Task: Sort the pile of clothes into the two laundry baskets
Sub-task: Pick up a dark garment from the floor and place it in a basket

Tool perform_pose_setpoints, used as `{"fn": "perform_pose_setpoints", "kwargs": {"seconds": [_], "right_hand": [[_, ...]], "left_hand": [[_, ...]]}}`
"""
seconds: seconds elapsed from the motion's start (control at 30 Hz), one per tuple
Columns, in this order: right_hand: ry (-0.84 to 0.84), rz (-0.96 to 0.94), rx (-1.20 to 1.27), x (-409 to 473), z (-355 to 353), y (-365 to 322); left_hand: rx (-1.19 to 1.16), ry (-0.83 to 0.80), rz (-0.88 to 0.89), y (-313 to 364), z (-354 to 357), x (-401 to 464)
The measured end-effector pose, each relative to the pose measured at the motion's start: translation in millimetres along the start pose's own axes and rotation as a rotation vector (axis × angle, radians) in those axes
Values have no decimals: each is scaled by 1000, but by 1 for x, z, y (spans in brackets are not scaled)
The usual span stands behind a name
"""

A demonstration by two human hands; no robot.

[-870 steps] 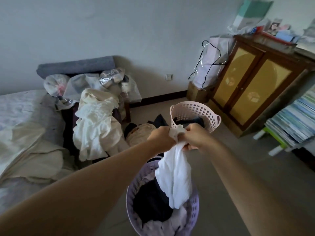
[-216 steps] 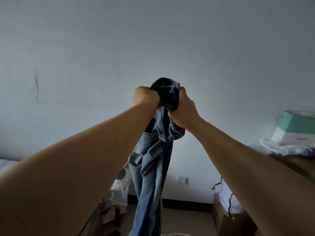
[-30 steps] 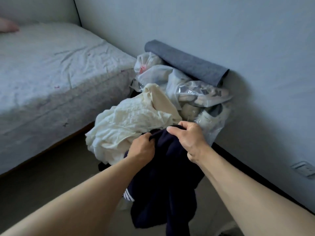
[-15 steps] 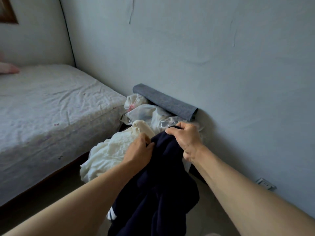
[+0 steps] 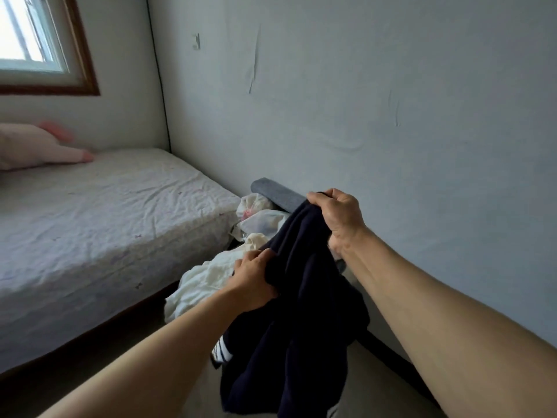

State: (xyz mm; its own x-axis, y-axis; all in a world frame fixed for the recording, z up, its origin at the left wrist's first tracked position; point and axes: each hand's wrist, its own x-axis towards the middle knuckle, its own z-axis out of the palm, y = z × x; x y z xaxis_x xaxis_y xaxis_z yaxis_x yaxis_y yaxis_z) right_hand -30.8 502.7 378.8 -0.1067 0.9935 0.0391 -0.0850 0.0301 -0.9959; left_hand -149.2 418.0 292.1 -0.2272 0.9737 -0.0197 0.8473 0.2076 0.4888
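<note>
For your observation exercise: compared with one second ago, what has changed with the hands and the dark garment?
Both hands have lifted the navy garment up off the pile; the right hand now holds higher than the left hand. Both grips unchanged; the cream clothes stayed put.

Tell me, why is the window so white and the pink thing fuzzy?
Head view: daylight overexposes the window, washing out its panes; the pink pillow sits at the wide-angle frame's edge and looks smeared; the dark garment loses detail in shadow.
</note>
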Motion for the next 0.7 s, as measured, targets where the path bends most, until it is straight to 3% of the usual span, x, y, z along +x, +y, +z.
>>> {"fn": "perform_pose_setpoints", "kwargs": {"seconds": [0.13,0.27,0.5,0.6,0.7], "right_hand": [[0,-7,51,-6,-16,-22],[-7,-60,19,-16,-26,-39],[17,-80,-162,-18,-55,-48],[-96,20,-160,-34,-57,-42],[-338,155,-8,-62,-52,-43]], "left_hand": [[-45,-37,-15,34,-2,-19],[-122,137,-46,59,-14,-22],[-626,263,-220,74,-56,-17],[-717,344,-267,81,-87,-19],[-779,417,-320,82,-111,-25]]}}
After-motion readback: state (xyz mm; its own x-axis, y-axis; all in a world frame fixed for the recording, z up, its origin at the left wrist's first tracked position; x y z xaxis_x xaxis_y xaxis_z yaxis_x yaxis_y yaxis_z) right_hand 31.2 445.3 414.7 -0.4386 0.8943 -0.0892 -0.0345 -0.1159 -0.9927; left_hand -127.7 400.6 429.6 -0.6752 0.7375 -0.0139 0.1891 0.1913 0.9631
